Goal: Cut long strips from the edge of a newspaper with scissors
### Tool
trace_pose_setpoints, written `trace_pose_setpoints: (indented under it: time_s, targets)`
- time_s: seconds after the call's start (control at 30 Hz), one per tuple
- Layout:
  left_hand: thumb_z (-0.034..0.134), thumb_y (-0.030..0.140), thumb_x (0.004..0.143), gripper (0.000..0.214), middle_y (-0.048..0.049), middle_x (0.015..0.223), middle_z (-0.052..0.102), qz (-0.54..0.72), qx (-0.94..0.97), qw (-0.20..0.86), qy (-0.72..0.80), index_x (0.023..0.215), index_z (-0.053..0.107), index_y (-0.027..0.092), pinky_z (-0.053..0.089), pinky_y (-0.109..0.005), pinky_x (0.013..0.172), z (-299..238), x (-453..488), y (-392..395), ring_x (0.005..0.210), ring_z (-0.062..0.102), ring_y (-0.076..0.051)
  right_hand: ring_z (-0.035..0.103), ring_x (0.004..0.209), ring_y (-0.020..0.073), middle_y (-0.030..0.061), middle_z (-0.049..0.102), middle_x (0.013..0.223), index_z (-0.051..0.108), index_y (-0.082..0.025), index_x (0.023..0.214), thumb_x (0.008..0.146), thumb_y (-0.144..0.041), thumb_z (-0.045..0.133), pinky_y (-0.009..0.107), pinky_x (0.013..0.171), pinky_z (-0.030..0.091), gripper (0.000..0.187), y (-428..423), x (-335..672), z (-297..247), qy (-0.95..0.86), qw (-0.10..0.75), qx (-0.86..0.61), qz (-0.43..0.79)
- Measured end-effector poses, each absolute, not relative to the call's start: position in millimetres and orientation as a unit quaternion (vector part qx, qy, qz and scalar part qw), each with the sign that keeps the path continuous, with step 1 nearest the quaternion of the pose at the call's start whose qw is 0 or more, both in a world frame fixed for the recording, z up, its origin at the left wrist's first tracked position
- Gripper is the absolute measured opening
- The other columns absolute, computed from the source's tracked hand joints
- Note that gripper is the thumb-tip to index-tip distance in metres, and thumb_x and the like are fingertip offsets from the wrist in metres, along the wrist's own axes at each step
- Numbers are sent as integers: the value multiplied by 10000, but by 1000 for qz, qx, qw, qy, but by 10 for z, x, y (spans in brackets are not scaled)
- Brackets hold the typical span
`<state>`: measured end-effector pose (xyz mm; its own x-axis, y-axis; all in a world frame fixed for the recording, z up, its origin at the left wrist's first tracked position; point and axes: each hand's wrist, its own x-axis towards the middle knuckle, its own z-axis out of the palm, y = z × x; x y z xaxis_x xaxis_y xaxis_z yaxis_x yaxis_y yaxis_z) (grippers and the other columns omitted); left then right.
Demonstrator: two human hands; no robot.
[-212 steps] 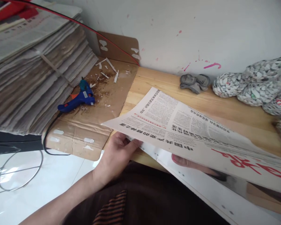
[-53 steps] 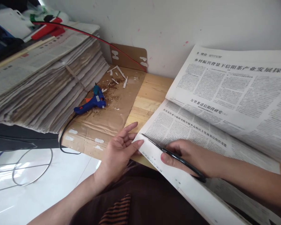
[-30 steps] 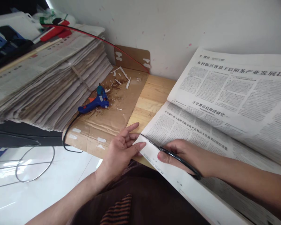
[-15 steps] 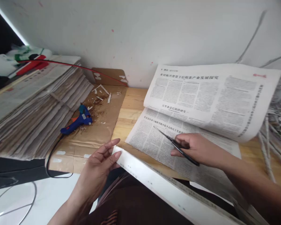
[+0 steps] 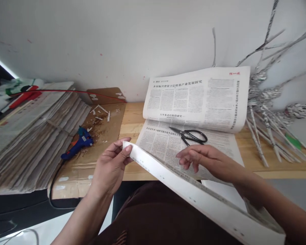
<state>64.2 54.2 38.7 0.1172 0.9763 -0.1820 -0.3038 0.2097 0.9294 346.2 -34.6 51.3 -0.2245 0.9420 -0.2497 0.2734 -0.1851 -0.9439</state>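
Observation:
Between thumb and fingers, my left hand (image 5: 112, 164) pinches one end of a long folded newspaper strip (image 5: 173, 185). The strip slants down to the right across my lap, its far end near the lower right corner. My right hand (image 5: 204, 160) hovers above the newspaper, fingers loosely curled and apart, with nothing in them. Just beyond its fingers a pair of black scissors (image 5: 191, 135) lies on the printed sheet, blades pointing left. The newspaper (image 5: 186, 98) rests on the wooden table, its upper sheet curling up against the wall.
On the left a tied stack of newspapers (image 5: 35, 146) stands beside a blue glue gun (image 5: 79, 143) on a cardboard sheet (image 5: 112, 127) with paper scraps. Rolled-paper stems (image 5: 267, 136) with paper cones lie at the right. A red-handled tool (image 5: 25, 98) tops the stack.
My right hand has let go of the scissors, which now lie on the newspaper. My left hand still pinches the strip. The view has shifted to the right.

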Motion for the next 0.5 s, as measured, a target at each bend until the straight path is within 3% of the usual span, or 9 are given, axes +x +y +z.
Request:
trace_pose_setpoints:
  time_s: [0.13, 0.2, 0.3, 0.4, 0.5]
  targets:
    - [847, 220, 678, 273, 14, 843, 669, 538, 397, 598, 442, 926, 733, 209, 530, -170, 649, 376, 590, 539, 744, 612, -84, 668, 803, 208, 148, 688, 1015, 556, -127, 1332, 876, -805, 329, 273, 573, 495, 848, -489, 3395, 494, -475, 304, -415, 714]
    - [839, 224, 686, 259, 21, 841, 663, 565, 408, 561, 447, 918, 723, 214, 519, -171, 654, 366, 547, 555, 741, 607, -83, 660, 817, 217, 137, 691, 1017, 535, -140, 1370, 787, -853, 446, 288, 612, 499, 925, -557, 3412, 562, -500, 258, -394, 727]
    - [831, 233, 698, 242, 34, 828, 651, 595, 420, 512, 455, 909, 713, 218, 517, -176, 675, 378, 483, 597, 750, 600, -82, 640, 866, 226, 85, 692, 1005, 579, -180, 1335, 686, -730, 715, 313, 722, 496, 862, -663, 3449, 747, -557, 198, -418, 690]
    - [827, 232, 706, 233, 37, 828, 650, 616, 427, 480, 456, 905, 707, 217, 532, -186, 702, 412, 431, 630, 768, 601, -83, 623, 823, 218, 48, 684, 928, 670, -190, 1175, 705, -685, 725, 301, 714, 471, 684, -763, 3472, 896, -605, 176, -462, 624]
    - [831, 228, 690, 244, 33, 836, 656, 632, 433, 457, 452, 897, 703, 207, 543, -193, 697, 436, 390, 654, 764, 606, -84, 567, 684, 171, 3, 632, 754, 679, -193, 865, 748, -628, 714, 265, 615, 411, 452, -827, 3469, 893, -660, 152, -525, 515]
